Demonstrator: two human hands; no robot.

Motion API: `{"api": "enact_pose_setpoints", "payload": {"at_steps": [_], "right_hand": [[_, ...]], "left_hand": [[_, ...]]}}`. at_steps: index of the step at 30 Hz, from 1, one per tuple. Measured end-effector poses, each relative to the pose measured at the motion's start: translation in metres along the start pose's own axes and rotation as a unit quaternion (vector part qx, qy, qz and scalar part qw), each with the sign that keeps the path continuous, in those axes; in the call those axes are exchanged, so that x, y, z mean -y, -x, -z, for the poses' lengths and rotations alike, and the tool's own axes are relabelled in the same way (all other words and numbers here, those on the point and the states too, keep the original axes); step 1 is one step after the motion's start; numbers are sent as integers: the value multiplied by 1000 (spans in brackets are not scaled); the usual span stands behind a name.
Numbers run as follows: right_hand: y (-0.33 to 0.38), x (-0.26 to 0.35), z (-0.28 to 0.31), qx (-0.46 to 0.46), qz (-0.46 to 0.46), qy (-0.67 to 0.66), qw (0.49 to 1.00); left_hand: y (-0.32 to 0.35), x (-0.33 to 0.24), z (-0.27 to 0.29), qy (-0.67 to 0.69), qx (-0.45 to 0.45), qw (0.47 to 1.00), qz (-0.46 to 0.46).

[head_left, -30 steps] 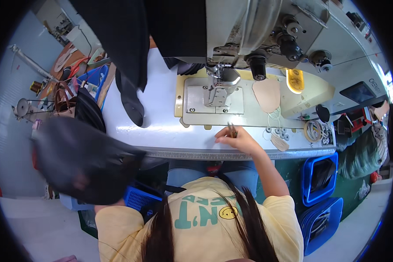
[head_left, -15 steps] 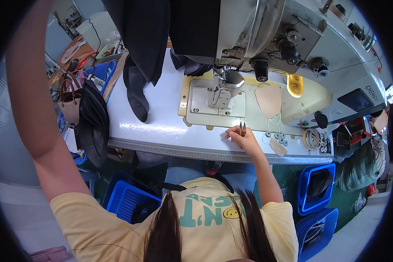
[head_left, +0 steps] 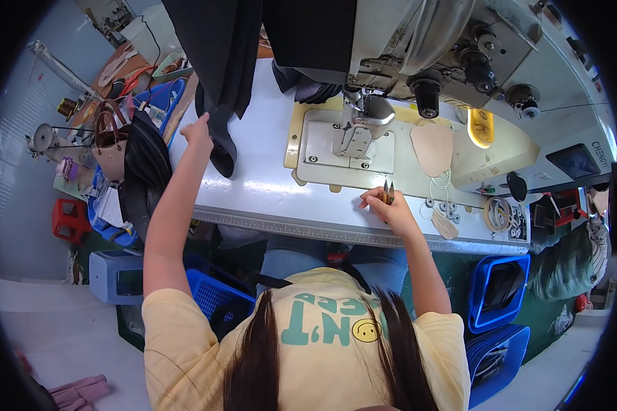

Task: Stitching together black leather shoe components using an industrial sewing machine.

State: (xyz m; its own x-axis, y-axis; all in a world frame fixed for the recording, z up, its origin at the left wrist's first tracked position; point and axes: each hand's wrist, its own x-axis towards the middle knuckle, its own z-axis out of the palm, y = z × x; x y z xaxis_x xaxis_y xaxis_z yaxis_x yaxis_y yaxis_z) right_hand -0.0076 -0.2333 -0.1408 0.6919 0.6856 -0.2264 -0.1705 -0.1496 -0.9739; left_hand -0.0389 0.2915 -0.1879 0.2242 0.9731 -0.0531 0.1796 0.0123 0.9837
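My left hand point(head_left: 197, 133) is at the left of the table, its fingers apart, at the edge of a long black leather-like piece point(head_left: 223, 152). That piece lies under more black material point(head_left: 216, 55) draping down from above; whether my fingertips touch it is hard to see. In my right hand point(head_left: 394, 211) is a pair of thread snips point(head_left: 389, 192), points up, held in front of the sewing machine's needle plate point(head_left: 329, 147). The presser foot point(head_left: 355, 142) stands over the plate, with no material visible beneath it.
Right of the plate lie a beige cut piece point(head_left: 432, 149), several bobbins point(head_left: 448, 207) and a roll of tape point(head_left: 498, 214). At the left are a handbag point(head_left: 110, 151) and a draped black piece point(head_left: 144, 168). Blue baskets point(head_left: 498, 291) stand below on both sides.
My left arm has come down from high at the far left, bringing the hand to the black piece. My right hand still holds the snips in nearly the same place.
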Motion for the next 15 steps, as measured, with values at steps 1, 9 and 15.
{"api": "enact_pose_setpoints", "payload": {"at_steps": [1, 9, 15], "right_hand": [[4, -5, 6, -21, -12, 1, 1000], [-26, 0, -30, -38, 113, 41, 992], [-46, 41, -110, -141, 308, -9, 941]], "left_hand": [[65, -33, -19, 110, 59, 974, 191], [218, -117, 53, 181, 358, 908, 121], [303, -85, 89, 211, 506, 804, 231]]}}
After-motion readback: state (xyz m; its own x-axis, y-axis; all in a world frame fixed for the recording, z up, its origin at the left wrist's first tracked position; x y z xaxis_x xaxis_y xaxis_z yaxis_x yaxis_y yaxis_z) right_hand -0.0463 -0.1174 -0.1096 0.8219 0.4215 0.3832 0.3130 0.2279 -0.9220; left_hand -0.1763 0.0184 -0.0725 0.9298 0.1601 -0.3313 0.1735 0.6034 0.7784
